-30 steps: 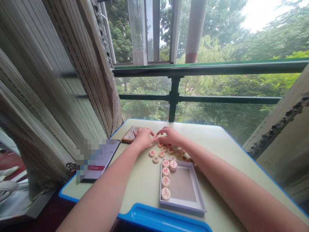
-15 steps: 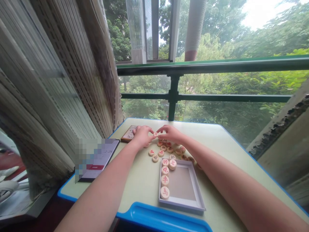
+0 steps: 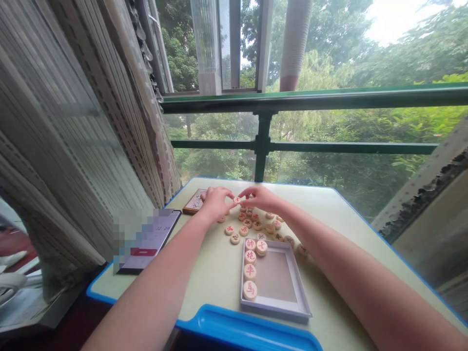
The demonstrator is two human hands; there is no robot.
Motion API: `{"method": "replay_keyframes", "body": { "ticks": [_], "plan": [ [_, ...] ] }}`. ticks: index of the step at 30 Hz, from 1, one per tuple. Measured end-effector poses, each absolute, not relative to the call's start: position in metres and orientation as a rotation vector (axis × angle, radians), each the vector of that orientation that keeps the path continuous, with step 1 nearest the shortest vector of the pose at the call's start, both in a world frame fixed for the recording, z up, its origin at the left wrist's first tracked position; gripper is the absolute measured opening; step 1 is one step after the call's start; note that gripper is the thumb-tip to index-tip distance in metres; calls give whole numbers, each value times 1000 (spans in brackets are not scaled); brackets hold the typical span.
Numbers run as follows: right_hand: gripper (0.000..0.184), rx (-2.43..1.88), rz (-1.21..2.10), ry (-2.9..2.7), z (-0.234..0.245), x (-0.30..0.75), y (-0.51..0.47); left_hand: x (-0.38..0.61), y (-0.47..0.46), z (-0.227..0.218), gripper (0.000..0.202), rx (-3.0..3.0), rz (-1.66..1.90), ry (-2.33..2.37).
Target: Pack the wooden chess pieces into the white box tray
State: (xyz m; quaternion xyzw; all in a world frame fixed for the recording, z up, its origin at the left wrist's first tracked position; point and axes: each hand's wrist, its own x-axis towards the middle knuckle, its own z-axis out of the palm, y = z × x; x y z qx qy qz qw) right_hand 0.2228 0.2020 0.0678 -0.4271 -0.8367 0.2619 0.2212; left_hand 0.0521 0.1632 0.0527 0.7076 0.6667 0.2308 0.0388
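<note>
Hands: 2, arms extended over a pale table [image 3: 208,282] with a blue edge. Left hand [image 3: 217,201]: thumb and forefinger bent in, pinching a round game piece [image 3: 237,200] from its left side. Right hand [image 3: 260,198]: fingertips closed in on the right side of the same piece, so the grip is shared. The piece bears a red mark and sits between the fingertips of the 2 hands, past the far end of the tray; whether it touches the table, cannot tell.

Loose pieces [image 3: 247,223], with red or dark characters, lie scattered between the hands and the tray, some further right along the right forearm. Several marks are too small to read.

Tray [image 3: 272,310]: shallow, pale-walled, near the table's front. Along its left wall, 4 red-marked pieces [image 3: 250,271] stand in 1 column; 1 more position [image 3: 261,247] is filled just right of the farthest, apparently stacked.

Left of the left hand, just beside it: flat brown-edged box [image 3: 193,203] with dark characters on top. Nearer, at the left table edge: phone [image 3: 151,248], partly pixelated. Beyond the table: green railing [image 3: 310,101], trees behind.
</note>
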Motion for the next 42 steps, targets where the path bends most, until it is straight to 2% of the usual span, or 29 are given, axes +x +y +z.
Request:
{"method": "replay_keyframes", "body": {
  "ticks": [12, 18, 25, 33, 42],
  "plan": [
    [39, -1134, 825, -2176, 81, 230, 196, 59, 152, 67, 19, 2216, 940, 1937],
    [43, -1054, 949, -2043, 92, 234, 190, 59, 149, 71, 13, 2222, 1256, 1736],
    [41, -1093, 922, -2012, 107, 245, 166, 62, 143, 74, 14, 2258, 1343, 1502],
    [25, -1210, 590, -2091, 99, 274, 121, 79, 120, 73, 21, 2359, 1129, 1280],
    [17, -1164, 556, -2164, 66, 291, 76, 82, 106, 76, 21, 2517, 611, 873]
  ]
}}
